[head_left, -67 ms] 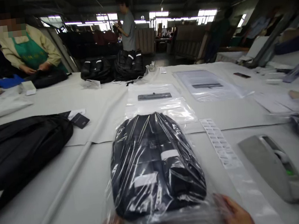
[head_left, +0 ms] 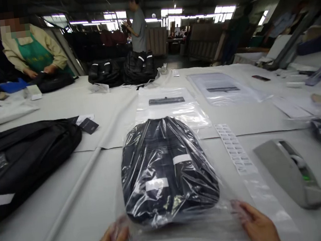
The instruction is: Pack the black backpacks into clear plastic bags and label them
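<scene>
In front of me a black backpack (head_left: 163, 174) lies on the table inside a clear plastic bag (head_left: 150, 234). White bands wrap its two straps. At the bag's near left corner my left hand (head_left: 112, 240) pinches the film between thumb and fingers. My right hand (head_left: 257, 221) grips the near right corner the same way. The near edge of the bag is stretched between both hands, closer to me than the backpack's bottom.
Another black backpack (head_left: 28, 155) with a dark hang tag (head_left: 89, 125) lies left. On the right are a label sheet (head_left: 235, 148) and a grey handheld device (head_left: 291, 175). Flat clear bags (head_left: 220, 86) lie beyond. A co-worker in a green apron (head_left: 35, 53) handles a black item.
The bagged backpack and both hands appear slightly higher in view, as does the table's seam. The hands keep their hold on the bag's corners.
</scene>
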Available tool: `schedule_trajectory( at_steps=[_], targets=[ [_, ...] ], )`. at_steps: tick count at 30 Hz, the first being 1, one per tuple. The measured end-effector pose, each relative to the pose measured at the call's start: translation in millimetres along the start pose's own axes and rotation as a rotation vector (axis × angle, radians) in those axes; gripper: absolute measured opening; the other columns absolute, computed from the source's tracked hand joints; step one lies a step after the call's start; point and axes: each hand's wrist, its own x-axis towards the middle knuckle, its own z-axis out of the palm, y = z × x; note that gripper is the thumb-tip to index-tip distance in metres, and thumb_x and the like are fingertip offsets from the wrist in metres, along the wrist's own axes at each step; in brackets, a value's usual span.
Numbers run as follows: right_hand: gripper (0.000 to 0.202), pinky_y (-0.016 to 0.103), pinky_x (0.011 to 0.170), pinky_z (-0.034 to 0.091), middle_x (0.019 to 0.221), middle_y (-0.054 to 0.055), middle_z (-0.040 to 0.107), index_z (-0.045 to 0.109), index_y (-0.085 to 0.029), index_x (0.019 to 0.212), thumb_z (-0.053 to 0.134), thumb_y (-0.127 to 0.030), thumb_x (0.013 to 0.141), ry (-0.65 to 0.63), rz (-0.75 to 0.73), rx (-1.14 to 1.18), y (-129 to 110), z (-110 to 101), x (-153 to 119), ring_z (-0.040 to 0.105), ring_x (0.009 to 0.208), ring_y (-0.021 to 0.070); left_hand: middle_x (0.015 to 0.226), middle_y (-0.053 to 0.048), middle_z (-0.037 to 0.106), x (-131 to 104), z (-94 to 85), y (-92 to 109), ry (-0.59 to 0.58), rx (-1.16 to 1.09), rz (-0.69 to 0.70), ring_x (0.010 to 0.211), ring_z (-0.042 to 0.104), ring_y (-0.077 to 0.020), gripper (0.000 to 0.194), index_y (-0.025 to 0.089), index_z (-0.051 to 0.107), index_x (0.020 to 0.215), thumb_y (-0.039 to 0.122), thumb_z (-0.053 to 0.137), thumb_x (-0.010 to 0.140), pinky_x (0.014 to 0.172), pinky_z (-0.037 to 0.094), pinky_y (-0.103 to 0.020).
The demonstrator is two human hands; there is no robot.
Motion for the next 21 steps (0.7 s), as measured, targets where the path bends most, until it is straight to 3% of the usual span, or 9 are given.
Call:
schedule_trajectory(
  at_steps=[3,4,7,9,11,13,17,21],
  targets=[
    [0.051,0.027,0.064,0.055,0.088,0.004,0.073,0.072,-0.019,0.092,0.058,-0.058,0.062,0.092,-0.018,0.009,11,-12,-14,0.068,0.081,0.0249,0.114,-0.006,0.061,-8,-12.9,-22,-0.013,0.171,0.204,0.102,0.06,-0.0262,0.081,0.022,0.04,0.136,0.037,0.069,0.061,0.079,0.053,-0.033],
    [0.049,0.027,0.062,0.055,0.086,0.003,0.074,0.073,-0.02,0.09,0.058,-0.058,0.062,0.107,-0.033,-0.007,16,-16,-18,0.068,0.08,0.0249,0.112,-0.005,0.061,-10,-17.4,-27,-0.017,0.231,0.273,0.099,0.061,-0.0247,0.077,0.023,0.044,0.133,0.036,0.069,0.061,0.078,0.053,-0.031],
    [0.045,0.03,0.07,0.054,0.085,0.002,0.074,0.073,-0.02,0.086,0.057,-0.056,0.065,0.157,-0.085,-0.066,32,-28,-26,0.067,0.088,0.0274,0.096,-0.003,0.066,-13,-29.3,-35,0.06,0.322,0.417,0.086,0.064,-0.0197,0.033,0.024,0.066,0.103,0.042,0.056,0.077,0.072,0.053,-0.026],
    [0.049,0.032,0.08,0.052,0.094,0.002,0.073,0.072,-0.02,0.094,0.055,-0.057,0.066,0.202,-0.128,-0.07,38,-35,-29,0.064,0.096,0.0282,0.093,-0.002,0.067,-17,-34.6,-37,0.169,0.319,0.474,0.086,0.064,-0.0191,0.03,0.024,0.068,0.092,0.044,0.048,0.082,0.076,0.051,-0.026],
    [0.054,0.034,0.087,0.048,0.101,0.003,0.071,0.069,-0.021,0.102,0.054,-0.058,0.067,0.224,-0.146,-0.07,44,-38,-35,0.063,0.1,0.028,0.098,-0.002,0.067,-25,-36.9,-43,0.299,0.322,0.475,0.092,0.063,-0.0206,0.032,0.023,0.066,0.094,0.046,0.047,0.083,0.086,0.049,-0.029],
    [0.056,0.035,0.083,0.05,0.096,0.004,0.072,0.07,-0.021,0.102,0.053,-0.06,0.066,0.183,-0.108,-0.091,49,-37,-43,0.065,0.093,0.0282,0.101,-0.003,0.068,-36,-36.2,-56,0.397,0.348,0.425,0.093,0.064,-0.0225,0.035,0.023,0.065,0.097,0.048,0.047,0.082,0.092,0.046,-0.034],
    [0.059,0.034,0.065,0.052,0.067,0.004,0.072,0.071,-0.017,0.1,0.048,-0.061,0.068,0.095,-0.036,-0.148,60,-31,-59,0.067,0.068,0.0265,0.099,-0.005,0.07,-56,-33.5,-81,0.39,0.391,0.378,0.088,0.066,-0.0247,0.041,0.02,0.067,0.096,0.052,0.045,0.081,0.094,0.046,-0.039],
    [0.059,0.03,0.067,0.05,0.078,0.005,0.073,0.069,-0.018,0.103,0.048,-0.06,0.068,0.183,-0.144,-0.154,61,-32,-68,0.067,0.074,0.0255,0.103,-0.004,0.068,-62,-35.9,-75,0.559,0.385,0.259,0.092,0.064,-0.0276,0.048,0.019,0.066,0.1,0.055,0.042,0.08,0.089,0.048,-0.039]
  ],
)
